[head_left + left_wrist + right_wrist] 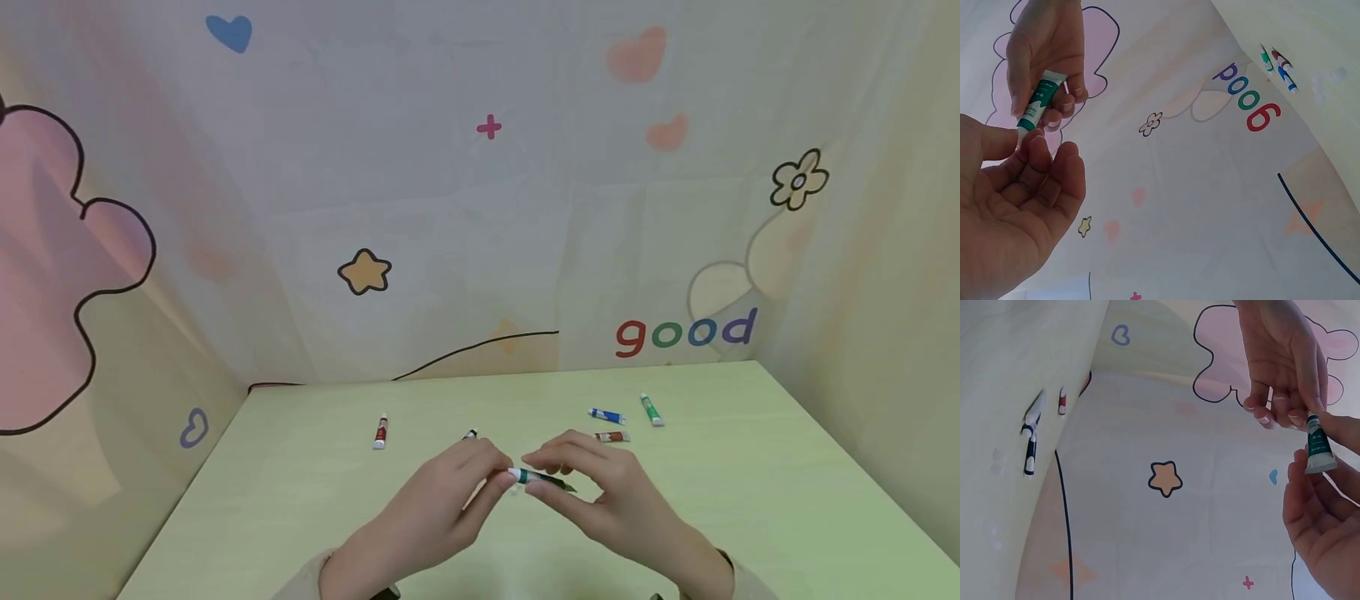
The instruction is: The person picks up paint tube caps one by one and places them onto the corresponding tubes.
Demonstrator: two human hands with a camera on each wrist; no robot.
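Observation:
A small green and white paint tube (536, 478) is held above the table between both hands. My left hand (442, 500) pinches its white cap end between thumb and fingertips. Farther along, my right hand (607, 487) grips the tube's body between thumb and fingers. In the left wrist view the green label of the paint tube (1038, 106) faces the camera, and its flat crimped end points away from the left hand. The right wrist view shows that pale crimped end of the paint tube (1321, 464) near the right hand's curled fingers.
On the pale green table (300, 500) lie a red tube (381, 432) at left and a partly hidden dark-marked tube (470, 434) behind the left hand. Blue (607, 416), green (651, 410) and brownish-red (612, 437) tubes lie at back right. A printed cloth (450, 208) hangs behind.

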